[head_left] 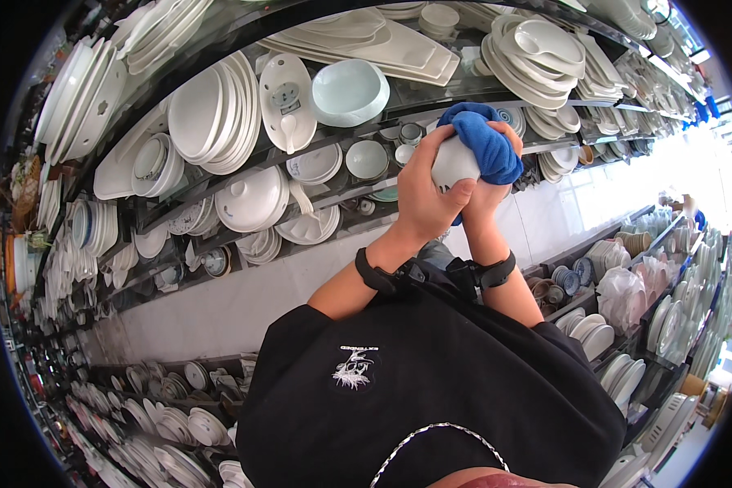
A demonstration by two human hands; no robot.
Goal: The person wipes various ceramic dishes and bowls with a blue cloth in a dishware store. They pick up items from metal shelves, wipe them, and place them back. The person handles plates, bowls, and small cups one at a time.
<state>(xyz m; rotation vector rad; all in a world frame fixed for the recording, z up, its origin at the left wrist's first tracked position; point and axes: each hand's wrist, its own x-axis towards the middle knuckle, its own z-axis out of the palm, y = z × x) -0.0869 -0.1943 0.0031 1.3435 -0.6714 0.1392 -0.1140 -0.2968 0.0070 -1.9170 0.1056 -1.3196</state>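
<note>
L grip point(424, 189) clasps white vessel point(454, 163), shape unclear; R grip point(485, 198), partly hidden, w/ blue cloth point(486, 146)

Tableware shop suggested: tiered shelves point(419, 99) at far side packed with stacked plates point(234, 106) and bowls point(350, 96) in many shapes; more dishes point(598, 339) racked at right and near left; pale aisle floor point(220, 313) seen between.
</note>
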